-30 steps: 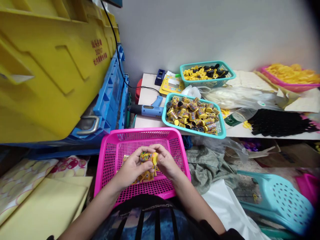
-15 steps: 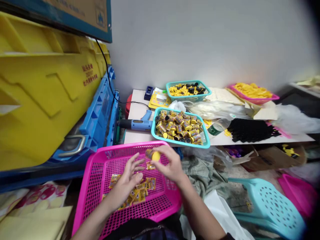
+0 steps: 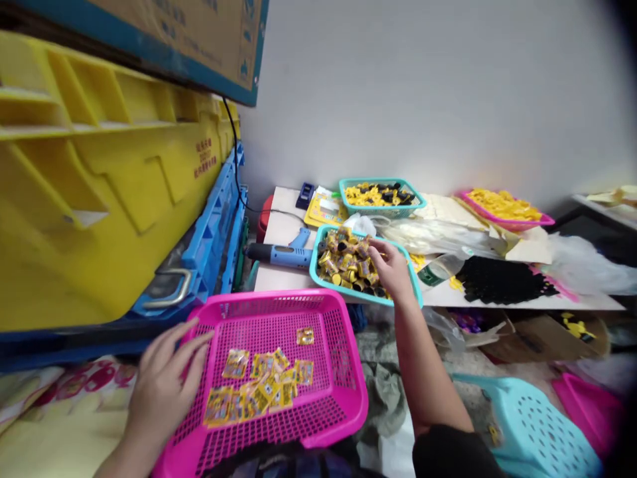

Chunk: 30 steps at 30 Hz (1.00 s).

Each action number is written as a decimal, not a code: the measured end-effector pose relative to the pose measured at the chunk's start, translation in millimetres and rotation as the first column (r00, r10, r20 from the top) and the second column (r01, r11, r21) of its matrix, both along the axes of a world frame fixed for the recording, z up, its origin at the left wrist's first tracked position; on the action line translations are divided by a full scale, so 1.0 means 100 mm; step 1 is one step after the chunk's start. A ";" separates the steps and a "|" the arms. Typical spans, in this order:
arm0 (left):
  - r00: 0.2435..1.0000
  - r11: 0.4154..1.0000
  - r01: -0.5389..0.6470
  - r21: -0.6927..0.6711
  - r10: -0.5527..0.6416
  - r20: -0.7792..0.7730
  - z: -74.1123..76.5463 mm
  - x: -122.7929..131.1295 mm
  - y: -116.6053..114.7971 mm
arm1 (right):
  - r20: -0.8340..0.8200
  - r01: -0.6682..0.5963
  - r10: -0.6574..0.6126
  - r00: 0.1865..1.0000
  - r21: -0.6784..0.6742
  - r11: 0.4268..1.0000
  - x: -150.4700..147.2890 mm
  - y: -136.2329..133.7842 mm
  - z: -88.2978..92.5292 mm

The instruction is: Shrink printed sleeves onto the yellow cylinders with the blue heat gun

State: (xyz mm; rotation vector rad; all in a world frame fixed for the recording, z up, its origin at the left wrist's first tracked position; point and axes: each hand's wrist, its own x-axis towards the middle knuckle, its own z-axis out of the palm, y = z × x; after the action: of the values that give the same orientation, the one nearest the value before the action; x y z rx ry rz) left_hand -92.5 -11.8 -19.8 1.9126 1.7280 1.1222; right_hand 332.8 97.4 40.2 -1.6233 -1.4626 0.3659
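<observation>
Facing forward and down, the head view covers four plastic baskets and both hands. The large pink basket (image 3: 354, 358), nearest the body, contains flat yellow printed packets (image 3: 269, 388), most overlapping at its front, one lying apart toward the rear. The left hand (image 3: 166, 378) is at this basket's left side, fingers spread and grasping nothing. On the white table (image 3: 281, 282), the near teal basket (image 3: 348, 290) contains a heap of small wrapped cylinders (image 3: 343, 259). The right hand (image 3: 391, 265) is over its right portion; whether it grips a cylinder cannot be determined. The rear teal basket (image 3: 388, 211) contains yellow and black parts (image 3: 378, 194); the small pink basket (image 3: 517, 224) contains yellow pieces (image 3: 502, 204).
</observation>
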 end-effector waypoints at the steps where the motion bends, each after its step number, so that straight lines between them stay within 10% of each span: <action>1: 0.997 0.998 -0.064 0.025 0.065 -0.037 -0.05 -0.09 -0.03 | -0.024 -0.018 0.016 1.000 -0.057 0.998 -0.03 -0.20 -0.10; 4: 0.974 0.962 -0.191 -0.196 0.211 0.087 -0.25 -0.24 -0.15 | -0.078 -0.049 0.032 0.996 -0.237 0.970 -0.19 -0.80 -0.50; 10: 0.807 0.688 0.179 -0.704 0.307 0.505 -0.43 -0.16 -0.29 | -0.128 -0.044 -0.015 0.992 -0.440 0.897 -0.51 -1.60 -1.18; 21: 0.845 0.865 0.068 -0.497 0.215 0.490 -0.40 0.22 -0.46 | 0.206 0.205 -0.168 0.964 -0.176 0.963 -0.58 -1.63 -0.91; 30: 0.816 0.852 0.076 -0.518 0.245 0.523 -0.24 0.50 -0.44 | 0.080 -0.149 0.242 0.967 -0.594 0.791 -1.51 -1.65 -1.10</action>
State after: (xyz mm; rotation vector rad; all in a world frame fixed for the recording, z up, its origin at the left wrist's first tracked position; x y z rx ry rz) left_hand -42.6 -55.8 -44.3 1.0274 1.5563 0.9850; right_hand 181.9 -67.9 -70.2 -2.0143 -1.7533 0.9052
